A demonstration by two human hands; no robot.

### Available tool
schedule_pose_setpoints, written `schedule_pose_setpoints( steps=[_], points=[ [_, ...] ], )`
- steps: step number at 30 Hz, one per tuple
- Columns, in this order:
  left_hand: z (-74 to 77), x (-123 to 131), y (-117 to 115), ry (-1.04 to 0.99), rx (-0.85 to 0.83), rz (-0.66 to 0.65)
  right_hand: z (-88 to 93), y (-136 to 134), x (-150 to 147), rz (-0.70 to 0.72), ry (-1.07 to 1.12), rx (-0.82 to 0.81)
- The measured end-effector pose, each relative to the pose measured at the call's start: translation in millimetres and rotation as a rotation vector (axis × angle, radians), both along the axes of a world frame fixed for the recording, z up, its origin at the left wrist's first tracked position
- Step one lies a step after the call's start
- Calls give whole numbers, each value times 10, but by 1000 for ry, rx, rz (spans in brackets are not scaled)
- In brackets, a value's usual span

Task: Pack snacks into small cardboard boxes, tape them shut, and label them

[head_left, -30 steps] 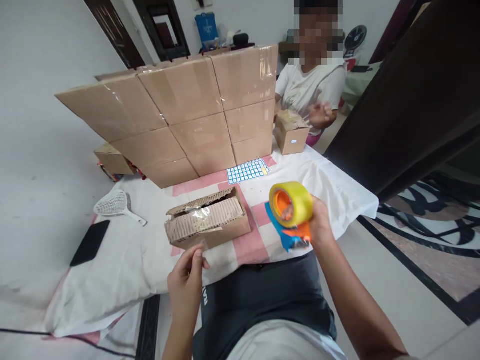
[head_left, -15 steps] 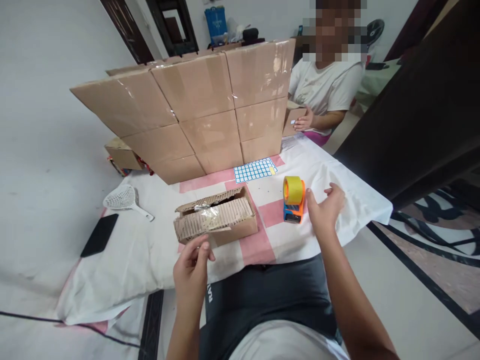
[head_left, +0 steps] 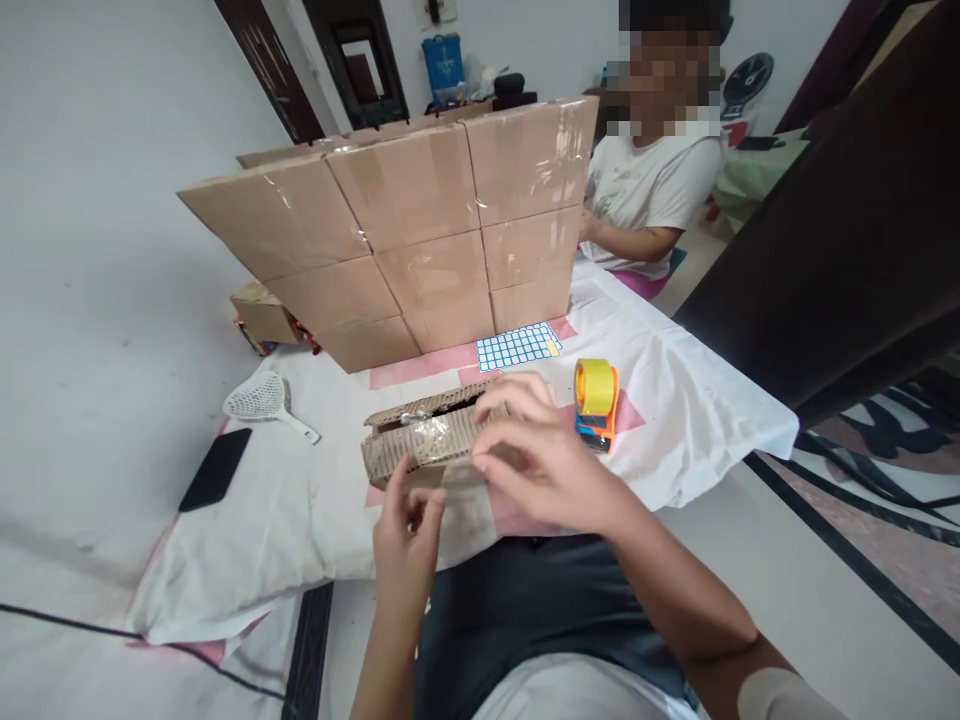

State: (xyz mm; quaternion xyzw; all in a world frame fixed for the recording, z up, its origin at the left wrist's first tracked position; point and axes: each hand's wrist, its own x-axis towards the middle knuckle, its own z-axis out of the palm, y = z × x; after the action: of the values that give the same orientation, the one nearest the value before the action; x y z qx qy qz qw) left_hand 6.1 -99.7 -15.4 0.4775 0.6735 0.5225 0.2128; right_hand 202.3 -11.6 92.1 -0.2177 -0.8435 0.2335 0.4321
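Note:
A small cardboard box (head_left: pixel 390 455) lies long side towards me on the cloth. Its top shows corrugated edges, a dark gap along the back and shiny clear tape across the middle. My left hand (head_left: pixel 409 520) is at the box's front edge, index finger raised and thumb apart from it; contact is unclear. Over the box's right end hovers my right hand (head_left: pixel 551 455), fingers curved and spread with nothing visible in them; it hides that end. To its right stands a tape dispenser (head_left: pixel 598 405), orange and blue with a yellow roll.
Behind the box rises a wall of taped cardboard boxes (head_left: pixel 435 240). A blue-and-white label sheet (head_left: pixel 517 346) lies before it. At left are a white slotted skimmer (head_left: pixel 259 398) and a black phone (head_left: pixel 215 470). A person (head_left: pixel 649 190) sits behind the table at right.
My right hand has swung left from beside the tape dispenser to above the small box. My left hand has shifted slightly. The person's hand and the box it held have gone behind the cardboard wall.

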Motion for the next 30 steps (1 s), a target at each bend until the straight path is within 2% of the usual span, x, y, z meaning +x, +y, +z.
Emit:
schedule_pose_setpoints(
  steps=[3,5,8,11,15,18,20,22,25,27,30],
  points=[
    [34,-185,173,396,199,94,144,308,16,69,-4,-135],
    [85,-251,305,592,339,78,146,602,-89,120,-57,-195],
    [142,-213,466,823,425,-57,-9,1038,-353,115,-244,-226],
    [129,-73,543,991,320,-204,-219,1299,-585,39,-538,-180],
    [49,44,542,988,312,-163,-369,1381,-681,-183,-732,-33],
    [8,27,525,988,328,-153,-374,1496,-639,-356,-688,21],
    [-14,-1,516,996,356,-142,-365,1695,-580,-484,-587,-7],
    [-48,-22,505,1002,398,-125,-372,1985,-495,-608,-463,-180],
    [-145,-38,479,977,492,-83,-438,2463,-328,-707,-354,-506],
    [-236,-44,459,945,579,-38,-530,2712,-218,-757,-338,-613],
    [-372,-40,427,917,677,37,-740,2913,-113,-852,-298,-702]
  ],
)
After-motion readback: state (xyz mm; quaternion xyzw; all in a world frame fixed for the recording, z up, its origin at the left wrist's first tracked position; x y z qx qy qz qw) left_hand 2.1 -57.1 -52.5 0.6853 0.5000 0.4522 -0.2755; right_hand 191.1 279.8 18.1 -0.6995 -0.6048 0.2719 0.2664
